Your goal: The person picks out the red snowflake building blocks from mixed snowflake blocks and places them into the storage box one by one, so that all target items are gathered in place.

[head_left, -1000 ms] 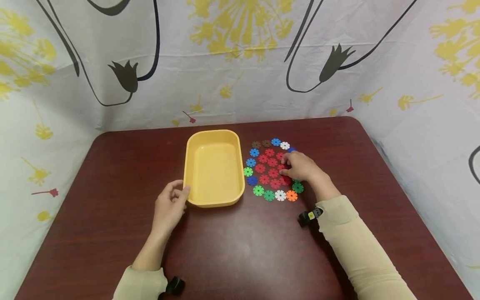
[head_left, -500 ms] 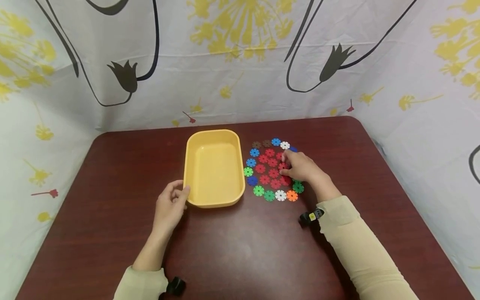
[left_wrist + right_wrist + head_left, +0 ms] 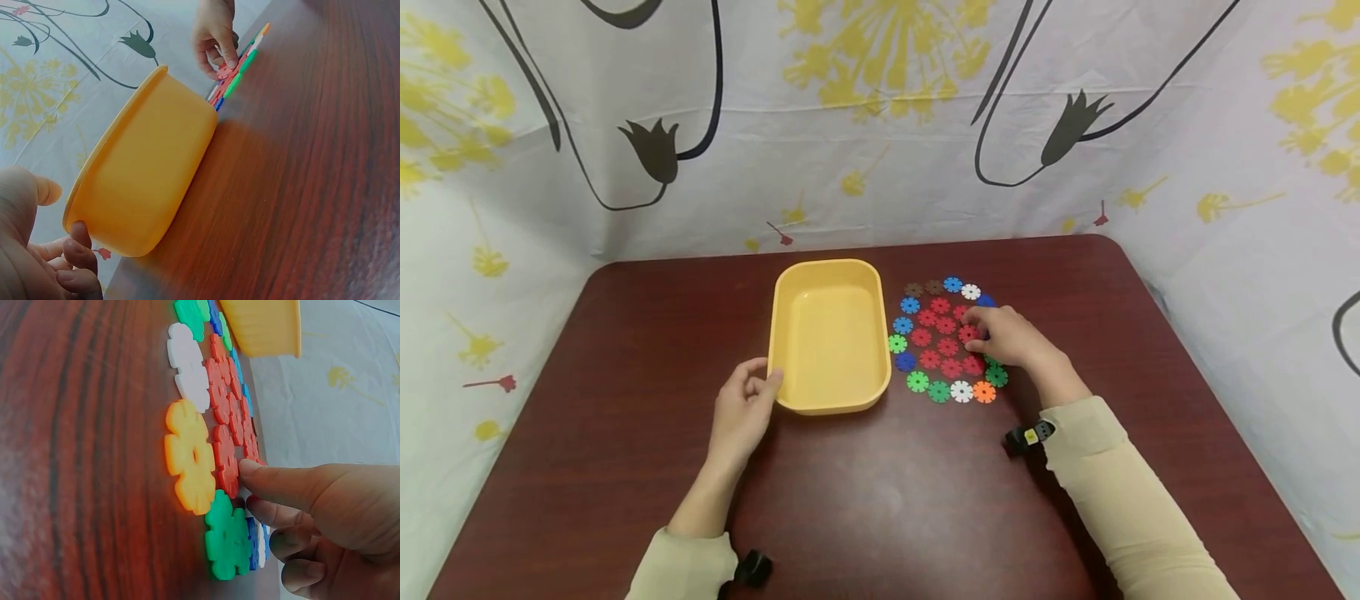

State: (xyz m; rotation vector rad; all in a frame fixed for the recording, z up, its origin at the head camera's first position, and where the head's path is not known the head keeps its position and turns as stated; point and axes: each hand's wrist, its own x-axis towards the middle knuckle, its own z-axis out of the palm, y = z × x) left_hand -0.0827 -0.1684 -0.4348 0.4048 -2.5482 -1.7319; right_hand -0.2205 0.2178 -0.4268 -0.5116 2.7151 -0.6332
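Note:
My left hand (image 3: 744, 411) grips the near-left rim of a yellow plastic basin (image 3: 829, 411), thumb over the edge and fingers outside. In the left wrist view the basin's side wall (image 3: 144, 169) shows, with the fingers at its lower corner. To the right lie notched flower-shaped interlocking discs: a cluster of red discs (image 3: 945, 325) inside a ring of blue, green, white, brown and orange ones. My right hand (image 3: 1006, 335) is over the cluster's right side and pinches a red disc (image 3: 967, 334) between thumb and fingers. That hand hides part of the ring's right side.
A dark red-brown table (image 3: 850, 500) bears everything. A white patterned cloth (image 3: 880, 183) hangs behind and along both sides. An orange disc (image 3: 984, 392) and a white disc (image 3: 961, 392) lie at the ring's near edge. The basin's right wall stands close beside the ring.
My right hand has shifted slightly to the right, and more of the red disc at its fingertips shows. The left hand and the basin have stayed in place.

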